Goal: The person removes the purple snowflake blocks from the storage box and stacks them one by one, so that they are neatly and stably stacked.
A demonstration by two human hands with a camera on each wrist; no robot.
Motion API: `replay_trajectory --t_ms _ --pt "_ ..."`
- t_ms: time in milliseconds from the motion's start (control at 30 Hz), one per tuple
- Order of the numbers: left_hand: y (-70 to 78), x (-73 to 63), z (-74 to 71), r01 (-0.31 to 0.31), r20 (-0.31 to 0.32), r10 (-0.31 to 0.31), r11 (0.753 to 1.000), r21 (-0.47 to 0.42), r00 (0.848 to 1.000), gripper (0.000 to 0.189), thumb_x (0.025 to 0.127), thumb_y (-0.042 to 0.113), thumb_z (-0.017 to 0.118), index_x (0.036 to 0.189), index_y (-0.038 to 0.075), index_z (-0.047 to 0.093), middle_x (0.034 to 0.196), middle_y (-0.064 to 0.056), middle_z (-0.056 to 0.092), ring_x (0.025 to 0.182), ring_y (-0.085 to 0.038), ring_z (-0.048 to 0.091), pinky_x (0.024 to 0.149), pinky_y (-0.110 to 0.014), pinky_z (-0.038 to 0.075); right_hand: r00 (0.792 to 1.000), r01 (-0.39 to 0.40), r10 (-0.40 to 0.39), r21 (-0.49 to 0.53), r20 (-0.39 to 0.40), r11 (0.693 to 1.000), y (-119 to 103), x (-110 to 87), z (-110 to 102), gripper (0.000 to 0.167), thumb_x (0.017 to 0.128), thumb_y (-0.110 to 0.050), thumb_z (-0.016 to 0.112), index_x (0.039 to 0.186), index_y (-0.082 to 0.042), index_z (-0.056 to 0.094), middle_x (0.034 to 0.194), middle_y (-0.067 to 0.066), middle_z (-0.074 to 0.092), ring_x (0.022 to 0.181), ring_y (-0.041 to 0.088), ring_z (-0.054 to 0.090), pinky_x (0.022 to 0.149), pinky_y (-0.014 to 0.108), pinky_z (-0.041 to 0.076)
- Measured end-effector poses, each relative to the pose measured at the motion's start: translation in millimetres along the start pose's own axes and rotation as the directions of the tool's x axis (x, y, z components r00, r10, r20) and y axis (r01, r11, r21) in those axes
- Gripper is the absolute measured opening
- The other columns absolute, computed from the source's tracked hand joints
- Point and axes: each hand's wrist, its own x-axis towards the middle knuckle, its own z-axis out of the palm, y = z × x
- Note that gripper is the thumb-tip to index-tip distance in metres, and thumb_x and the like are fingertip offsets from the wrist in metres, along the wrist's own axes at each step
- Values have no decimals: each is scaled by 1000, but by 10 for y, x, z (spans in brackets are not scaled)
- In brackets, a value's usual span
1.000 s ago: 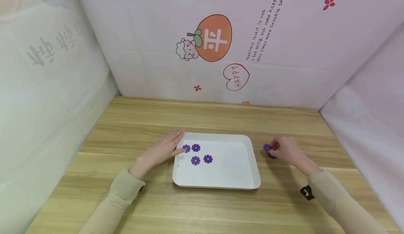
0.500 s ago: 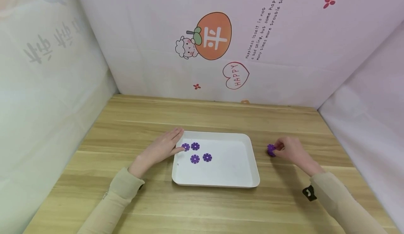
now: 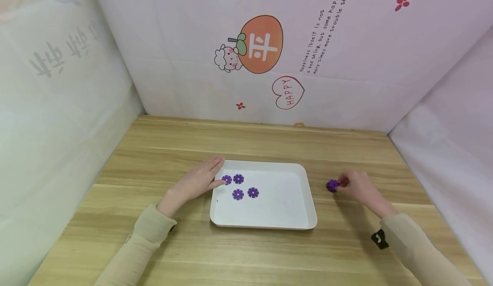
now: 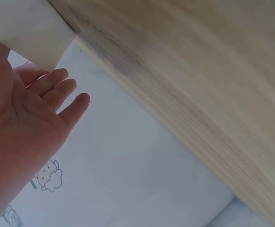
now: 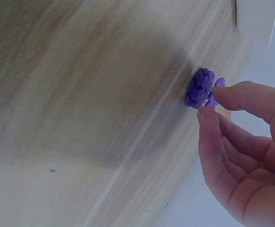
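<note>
A white tray (image 3: 277, 224) lies on the table with several purple snowflake discs (image 3: 238, 195) inside, toward its left. My left hand (image 3: 198, 181) rests at the tray's left rim. Its fingers lie along the rim toward the far corner, and its thumb reaches over the inside beside a disc. To the right of the tray, my right hand (image 3: 356, 187) pinches a purple snowflake disc (image 5: 218, 85) between thumb and forefinger. That disc is tilted, right beside a small stack of purple snowflake discs (image 5: 200, 88) on the table.
A wooden table (image 3: 246, 260) carries everything. Printed white cloth (image 3: 185, 89) hangs behind it and at both sides. A dark wrist strap (image 3: 379, 239) shows under the right sleeve.
A disc in my right hand has come down from left of the stack onto it. The hand has since drawn slightly right and pinches a disc at the stack's side. My left hand stays put.
</note>
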Motion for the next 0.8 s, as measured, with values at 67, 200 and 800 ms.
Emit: replay_trajectory --t_ms 67,200,800 --pt "1 0 4 -3 -3 3 1000 4 1000 73 100 46 53 150 -5 36 157 -23 35 146 -38 36 121 -52 34 1000 0 0 -10 -1 1000 10 1 13 19 80 -6 76 89 9 68 82 19 71 73 27 68 66 41 61" --pt "3 -3 12 -3 -3 3 1000 3 1000 73 100 46 53 150 -5 35 157 -23 35 146 -39 36 121 -52 34 1000 -8 8 -16 2 1000 20 3 29 20 80 -7 76 90 9 68 82 19 72 73 27 68 67 42 61" --pt "6 1 3 -13 -23 14 1000 19 1000 73 99 45 55 149 -6 37 156 -24 37 145 -39 38 120 -52 35 1000 -21 21 3 10 1000 25 4 55 21 82 -10 75 91 8 69 81 17 72 72 24 67 65 39 60"
